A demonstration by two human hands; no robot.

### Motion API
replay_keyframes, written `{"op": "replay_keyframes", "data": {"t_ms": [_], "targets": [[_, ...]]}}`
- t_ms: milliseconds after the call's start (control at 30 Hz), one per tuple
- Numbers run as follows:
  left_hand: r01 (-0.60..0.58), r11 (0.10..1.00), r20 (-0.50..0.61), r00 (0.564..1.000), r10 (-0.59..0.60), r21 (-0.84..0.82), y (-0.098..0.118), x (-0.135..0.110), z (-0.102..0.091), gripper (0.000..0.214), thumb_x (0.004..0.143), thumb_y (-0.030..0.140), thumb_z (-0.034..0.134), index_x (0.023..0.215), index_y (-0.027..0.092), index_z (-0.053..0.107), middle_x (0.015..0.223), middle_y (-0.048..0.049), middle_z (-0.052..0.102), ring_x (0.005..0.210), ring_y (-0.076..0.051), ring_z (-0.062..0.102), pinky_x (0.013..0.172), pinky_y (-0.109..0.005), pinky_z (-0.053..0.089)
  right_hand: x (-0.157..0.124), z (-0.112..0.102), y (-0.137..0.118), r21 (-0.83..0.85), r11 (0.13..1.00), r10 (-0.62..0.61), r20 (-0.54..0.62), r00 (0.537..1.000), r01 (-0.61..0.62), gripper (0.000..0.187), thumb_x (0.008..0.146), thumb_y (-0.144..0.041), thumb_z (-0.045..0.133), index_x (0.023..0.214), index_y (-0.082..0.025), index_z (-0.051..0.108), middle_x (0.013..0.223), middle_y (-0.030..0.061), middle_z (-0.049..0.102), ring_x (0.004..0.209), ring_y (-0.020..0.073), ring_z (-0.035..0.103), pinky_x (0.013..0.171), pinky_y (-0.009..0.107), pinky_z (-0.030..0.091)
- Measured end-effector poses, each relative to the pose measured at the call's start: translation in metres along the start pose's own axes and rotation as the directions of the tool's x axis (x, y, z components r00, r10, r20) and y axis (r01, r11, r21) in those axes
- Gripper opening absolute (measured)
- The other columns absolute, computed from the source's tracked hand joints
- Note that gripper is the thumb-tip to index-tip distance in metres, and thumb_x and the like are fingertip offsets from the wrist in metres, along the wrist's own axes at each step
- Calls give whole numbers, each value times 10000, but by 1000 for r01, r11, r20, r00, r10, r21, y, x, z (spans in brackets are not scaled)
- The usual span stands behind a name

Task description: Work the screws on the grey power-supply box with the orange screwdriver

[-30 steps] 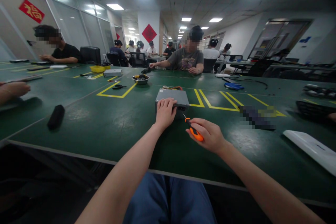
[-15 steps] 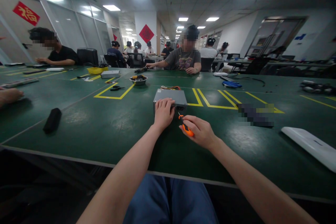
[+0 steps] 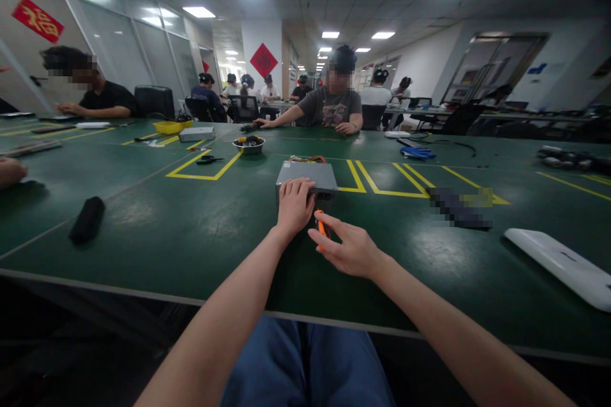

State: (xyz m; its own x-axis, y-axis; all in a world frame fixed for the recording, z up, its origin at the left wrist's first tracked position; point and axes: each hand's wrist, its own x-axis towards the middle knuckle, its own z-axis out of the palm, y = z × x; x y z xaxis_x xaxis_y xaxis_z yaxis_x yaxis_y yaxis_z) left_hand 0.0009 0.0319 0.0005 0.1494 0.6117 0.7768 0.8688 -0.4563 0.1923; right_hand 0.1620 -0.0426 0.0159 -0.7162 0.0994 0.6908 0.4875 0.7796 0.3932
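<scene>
Holding orange screwdriver (image 3: 321, 226), tip toward gray metal case (image 3: 305, 173)

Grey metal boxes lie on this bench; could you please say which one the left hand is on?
The nearer box: the left hand rests on its top, whereas the farther box sits untouched beside a yellow bin.

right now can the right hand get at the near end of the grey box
Likely yes: the right hand is just before the grey metal box, only the orange-handled screwdriver between; the left hand on top leaves that end free.
</scene>
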Motion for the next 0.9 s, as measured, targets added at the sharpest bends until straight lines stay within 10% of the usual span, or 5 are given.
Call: {"op": "replay_keyframes", "data": {"t_ms": [200,900], "targets": [[-2,1000,7,1000,2,0,1,1,-1,240,849,212,478,1084,232,519,1198,-40,558,1150,-202,460,1051,-393,263,-3,-1,2,-15,999,28,-132,991,-30,157,855,-244,557,983,-190,483,1049,123,628,788,151,637,657,258,522],[-12,1000,4,1000,12,18,2,1,0,251,892,206,396,1108,240,517,1203,-25,569,1169,-174,464,1068,-382,252,-2,-3,-5,103,995,12,-42,999,-8,234,895,-242,440,1110,-147,446,1089,181,570,965,207,613,702,284,546]]}}
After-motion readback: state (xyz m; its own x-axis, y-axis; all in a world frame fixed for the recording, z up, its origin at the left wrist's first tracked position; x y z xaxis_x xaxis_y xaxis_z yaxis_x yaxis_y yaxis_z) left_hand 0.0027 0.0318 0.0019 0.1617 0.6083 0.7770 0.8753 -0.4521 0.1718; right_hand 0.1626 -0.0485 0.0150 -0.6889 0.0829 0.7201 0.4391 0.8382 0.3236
